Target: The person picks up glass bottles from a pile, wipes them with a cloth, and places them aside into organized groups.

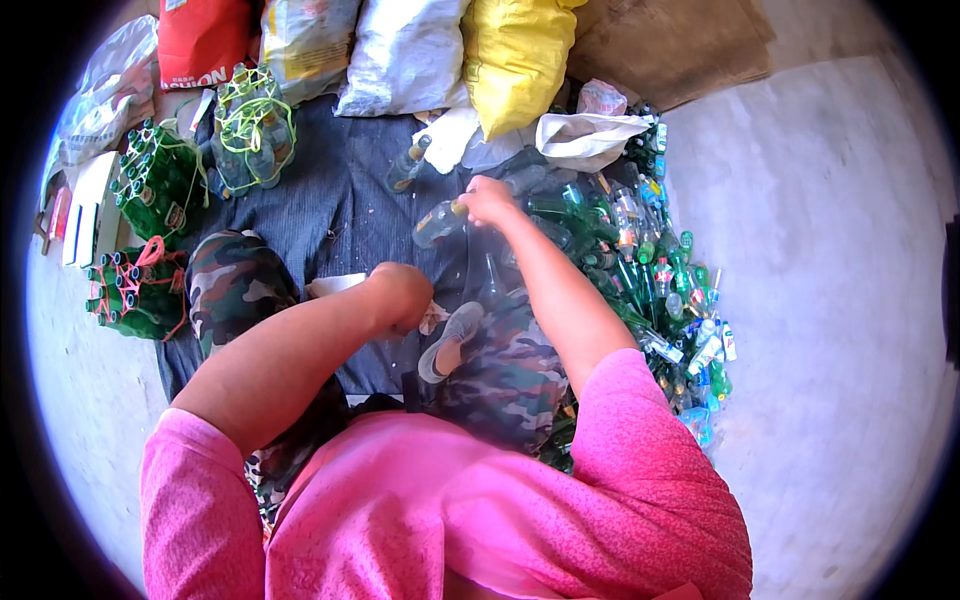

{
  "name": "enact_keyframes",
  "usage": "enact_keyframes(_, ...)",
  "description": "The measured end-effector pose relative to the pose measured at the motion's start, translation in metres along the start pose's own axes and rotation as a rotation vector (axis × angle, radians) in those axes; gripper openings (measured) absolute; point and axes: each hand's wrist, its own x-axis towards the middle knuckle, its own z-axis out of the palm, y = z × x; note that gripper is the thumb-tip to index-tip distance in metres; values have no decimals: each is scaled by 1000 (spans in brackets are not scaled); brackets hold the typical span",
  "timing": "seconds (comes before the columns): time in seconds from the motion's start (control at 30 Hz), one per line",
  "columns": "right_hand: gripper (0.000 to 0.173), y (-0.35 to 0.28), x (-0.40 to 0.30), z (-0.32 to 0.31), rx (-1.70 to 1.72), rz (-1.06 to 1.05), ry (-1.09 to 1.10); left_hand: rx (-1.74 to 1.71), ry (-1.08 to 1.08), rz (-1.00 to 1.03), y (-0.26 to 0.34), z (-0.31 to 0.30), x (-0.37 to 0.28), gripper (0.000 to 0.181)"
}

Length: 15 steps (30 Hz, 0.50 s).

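Observation:
My right hand [486, 201] grips a clear glass bottle [436, 225] by its neck. The bottle is tilted, its base toward the left, above the dark woven sheet [337, 180]. Another clear bottle [407, 165] leans a little farther away. My left hand [405, 295] is curled in front of me, its fingers mostly hidden under the wrist. A crumpled pale scrap [433, 318] shows beside those fingers; whether they hold it I cannot tell. Under my left forearm a white piece [335, 285] sticks out. One more clear bottle [491, 279] stands near my right knee.
To the right lies a heap of loose green and clear bottles [630, 232]. Tied bundles of green bottles [157, 180] and clear bottles [251, 135] stand at the left. Stuffed sacks, one yellow [517, 60], line the back. Brown cardboard [675, 45] lies at back right.

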Motion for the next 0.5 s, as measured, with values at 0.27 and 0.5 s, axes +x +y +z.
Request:
enact_keyframes(0.27, 34, 7, 53, 45, -183, -263, 190, -50, 45, -19, 2, -7, 3, 33)
enact_keyframes(0.5, 39, -14, 65, 56, -188, -275, 245, -77, 104, -27, -4, -2, 11, 35)
